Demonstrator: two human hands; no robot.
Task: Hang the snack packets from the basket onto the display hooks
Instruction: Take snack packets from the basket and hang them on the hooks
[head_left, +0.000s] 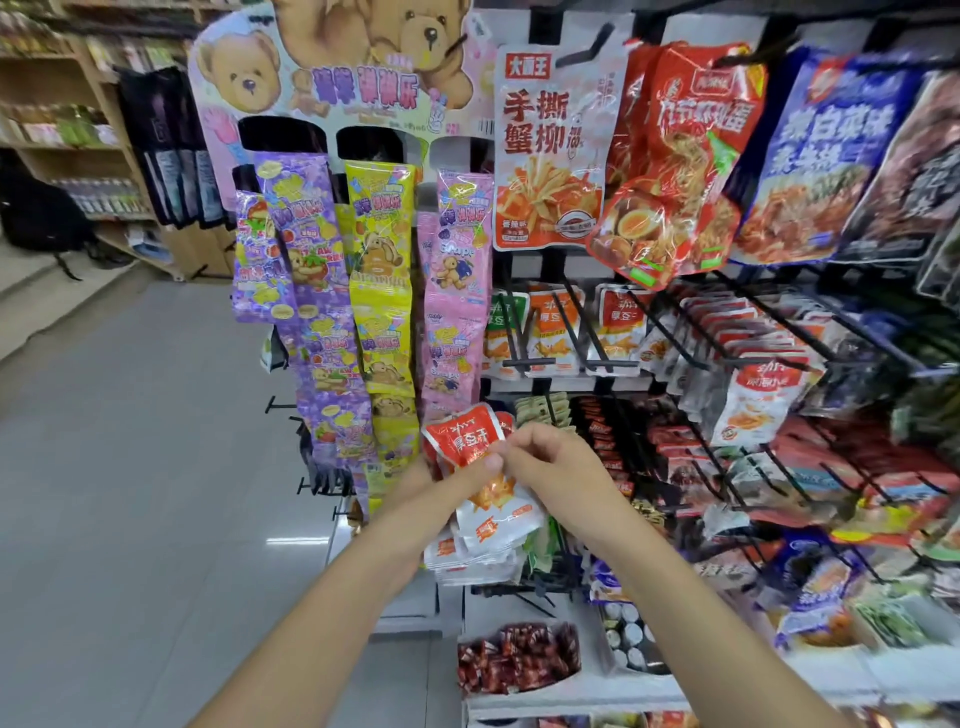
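Note:
My left hand grips a bunch of small red-and-white snack packets in front of the rack, low in the middle of the view. My right hand pinches the upper edge of the top packet, which has a red top with white characters. Both hands meet at that packet. Black display hooks stick out of the rack above, several bearing the same red-and-white packets. No basket is in view.
A cardboard bear display with purple, yellow and pink candy strips hangs just left of my hands. Large snack bags hang above right. Hooks full of packets fill the right side. Boxes of sweets sit below. Grey floor lies left.

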